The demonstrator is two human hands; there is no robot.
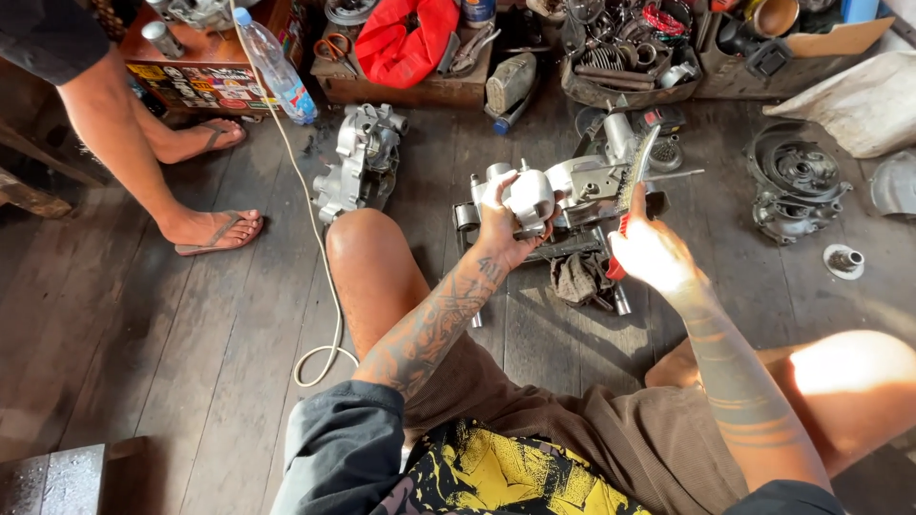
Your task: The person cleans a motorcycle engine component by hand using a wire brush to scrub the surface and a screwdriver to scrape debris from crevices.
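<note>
**Head view: engine part held up for a brushing on a workshop floor**

Head camera looks down on a seated person working over a dark plank floor [143,334]. The left hand [501,229] has its fingers clamped around a pale metal engine part [558,191], holding it up between the knees, above a greasy rag [575,278]. The right hand [654,253] has its fingers closed on the red handle of a wire brush [634,176], whose bristle head stands just beside the part's right end, close enough that contact cannot be ruled in or out.

The part's long axis runs roughly left to right across the view, its rounded white end toward the left hand and its thin rod-like end pointing right. The brush stands nearly upright, head away from the person.

As a judgement, the hold is one-handed and near one end, so a firm stroke could twist the part loose and drop it onto the boards. Bristles could also skip off the rounded casing toward the left fingers.

Another engine casing [358,162] lies on the floor to the left, beside a white cord [320,257] and a plastic bottle [277,67]. A second person's sandalled feet [215,229] stand well apart at far left. A round metal housing [792,181] sits to the right, wooden trays of tools behind.
</note>
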